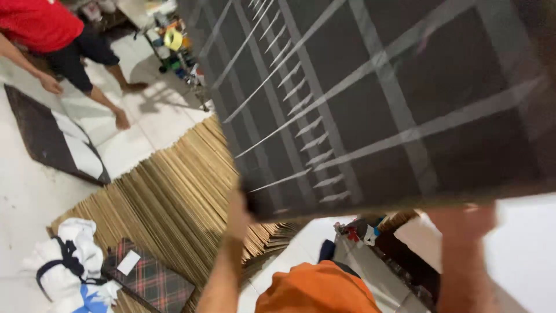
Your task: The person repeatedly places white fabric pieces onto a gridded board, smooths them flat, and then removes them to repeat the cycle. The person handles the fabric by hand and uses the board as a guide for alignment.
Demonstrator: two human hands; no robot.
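Note:
I hold up a large dark sheet with pale grey crossing stripes; it fills the upper right of the head view, blurred. My left hand grips its lower left corner, fingers hidden behind the edge. My right hand holds its bottom edge further right, under the sheet. Below my arms shows an orange garment.
A fanned stack of tan flat sheets lies on the white tiled floor. A plaid item and white cloth bundle sit lower left. A person in red bends over a dark sheet at upper left. Cluttered shelves stand behind.

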